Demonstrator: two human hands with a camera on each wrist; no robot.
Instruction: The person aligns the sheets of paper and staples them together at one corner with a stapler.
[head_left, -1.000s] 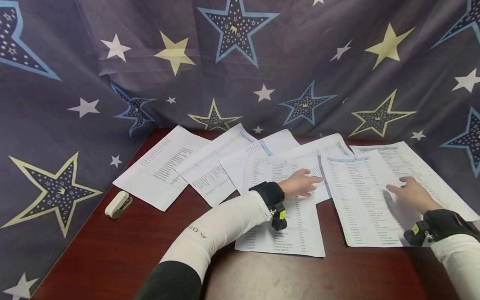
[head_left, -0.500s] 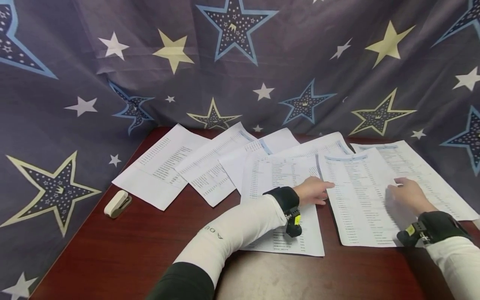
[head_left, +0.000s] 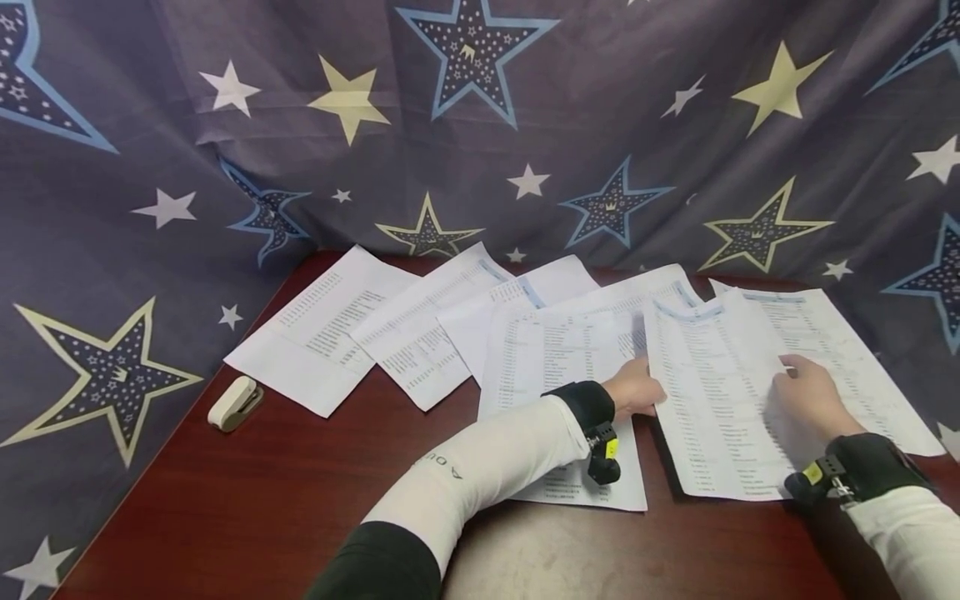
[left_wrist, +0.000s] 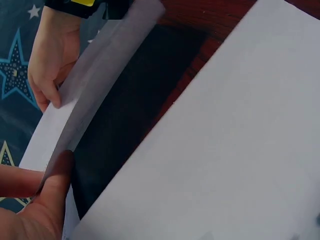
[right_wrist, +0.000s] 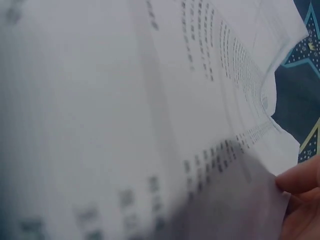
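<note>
A printed sheet of paper [head_left: 708, 400] is bowed between both hands on the right side of the table. My left hand [head_left: 634, 388] pinches its left edge; in the left wrist view the thumb [left_wrist: 56, 187] lies against the paper, and a dark shadow shows under the raised edge. My right hand [head_left: 812, 398] grips the opposite edge, with fingertips at the paper's border in the right wrist view. Behind it, a second printed sheet [head_left: 847, 350] is partly covered by the first and by the right hand. Another printed page [head_left: 555, 358] lies under the left forearm.
Several overlapping printed pages fan out leftward, ending with a leftmost page [head_left: 315, 333]. A white stapler [head_left: 236, 404] lies near the left edge of the dark red table [head_left: 300, 492]. A star-patterned curtain [head_left: 465, 158] hangs behind the table.
My left hand has moved right from over the middle page and taken the front sheet's left edge. That sheet now bows upward, and the one behind it has shifted slightly.
</note>
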